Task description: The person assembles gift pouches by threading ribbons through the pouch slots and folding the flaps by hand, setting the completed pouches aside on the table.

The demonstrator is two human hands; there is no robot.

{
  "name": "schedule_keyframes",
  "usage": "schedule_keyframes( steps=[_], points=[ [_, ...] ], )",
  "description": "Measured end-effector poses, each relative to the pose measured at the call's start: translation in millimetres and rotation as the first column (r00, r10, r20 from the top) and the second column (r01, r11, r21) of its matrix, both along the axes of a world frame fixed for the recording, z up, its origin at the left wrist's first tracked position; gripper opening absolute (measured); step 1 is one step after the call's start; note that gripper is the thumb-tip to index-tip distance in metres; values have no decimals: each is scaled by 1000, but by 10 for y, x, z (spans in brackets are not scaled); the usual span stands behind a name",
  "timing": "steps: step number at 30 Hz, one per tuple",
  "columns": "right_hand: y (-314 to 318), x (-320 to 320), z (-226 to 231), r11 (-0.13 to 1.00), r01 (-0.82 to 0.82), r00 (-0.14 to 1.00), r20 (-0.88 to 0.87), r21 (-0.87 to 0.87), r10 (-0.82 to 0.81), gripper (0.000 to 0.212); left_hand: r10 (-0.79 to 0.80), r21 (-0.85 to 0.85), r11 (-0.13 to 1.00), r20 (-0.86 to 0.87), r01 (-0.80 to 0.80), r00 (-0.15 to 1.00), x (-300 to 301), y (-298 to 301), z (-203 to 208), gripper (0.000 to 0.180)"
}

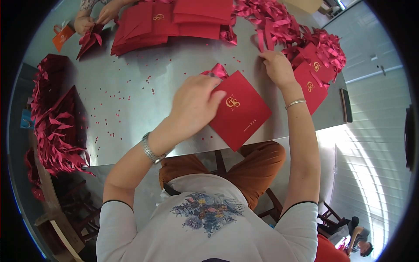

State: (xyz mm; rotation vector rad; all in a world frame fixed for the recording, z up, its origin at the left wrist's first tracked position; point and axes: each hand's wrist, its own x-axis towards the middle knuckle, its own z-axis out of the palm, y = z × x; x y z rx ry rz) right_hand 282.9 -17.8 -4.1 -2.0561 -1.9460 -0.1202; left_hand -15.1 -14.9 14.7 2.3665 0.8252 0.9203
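White T-shirt (214,207) with a floral print nearest the camera, below both hands, and rust-brown trousers (264,166) just past it at the near side of a metal table (139,139). Up from the lower left, left hand (192,98) with a silvery watch (150,150) at the wrist: loosely curved, thumb apart from the fingers, over the upper left edge of a square red bag (244,115). Cannot tell whether gripping it or only resting there. To the right of that hand, most of the bag in plain sight, turned cornerwise, gold emblem up, lowest corner just past the table's edge. Right at the left fingertips, bunched pink ribbon (219,70).

Farther right and beyond the bag, right hand (278,70) with a silvery bangle (296,104): fingers bent, tips at the lower end of a loose ribbon strand (262,41). Cannot tell whether closed on it. Beyond the right hand, heap of ribbons (277,22); just to its right, more bags with gold emblems (307,85).

Beyond the left hand, scattered red dots (148,77), then stacked bags (148,28). Far beyond it to the left, co-worker's hands (84,25) at another ribboned bag (89,41), with a small orange bag (63,37) beside them. Well to its left, row of ribbon-trimmed bags (56,126).
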Motion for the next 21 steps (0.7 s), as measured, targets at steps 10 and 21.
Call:
schedule_keyframes(
  steps=[10, 21],
  points=[
    [-755, -727, 254, 945, 12, 860, -486, 326, 157, 12, 25, -207, 976, -178, -63, 984, 192, 80, -4, 18],
    [-999, -1508, 56, 946, 196, 718, -695, 259, 41, 17, -306, -546, 806, -55, 228, 950, 161, 295, 127, 25]
  ],
)
